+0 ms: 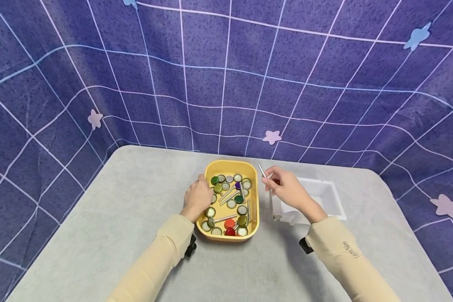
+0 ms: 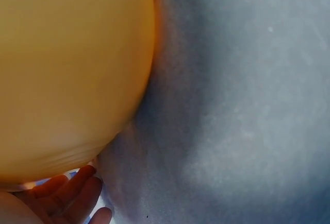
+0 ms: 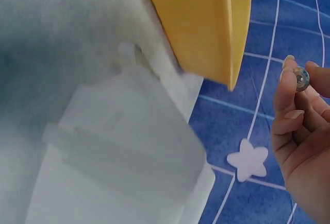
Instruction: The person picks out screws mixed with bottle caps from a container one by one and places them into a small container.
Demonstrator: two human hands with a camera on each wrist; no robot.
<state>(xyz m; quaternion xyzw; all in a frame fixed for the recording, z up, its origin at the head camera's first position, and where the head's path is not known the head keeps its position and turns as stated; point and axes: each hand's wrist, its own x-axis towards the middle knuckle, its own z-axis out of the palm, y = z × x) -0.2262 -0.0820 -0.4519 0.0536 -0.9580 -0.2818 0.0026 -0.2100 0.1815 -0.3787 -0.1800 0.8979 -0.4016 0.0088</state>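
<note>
A yellow tub (image 1: 232,238) stands on the table, holding many bottle caps (image 1: 230,224) and several slim silver metal rods (image 1: 226,218). My left hand (image 1: 199,195) grips the tub's left side at the rim; its fingers (image 2: 82,195) show against the tub's outer wall in the left wrist view. To the right of the tub, my right hand (image 1: 285,188) pinches a short silver metal rod (image 1: 262,170) between thumb and fingers, in the air. Seen end-on in the right wrist view, that rod shows a round, ringed end (image 3: 301,79).
A white rectangular box (image 1: 337,201) sits to the right of the tub, partly behind my right hand and forearm. Behind the grey table (image 1: 143,184) hangs a purple-blue cloth (image 1: 207,109) with a grid and stars.
</note>
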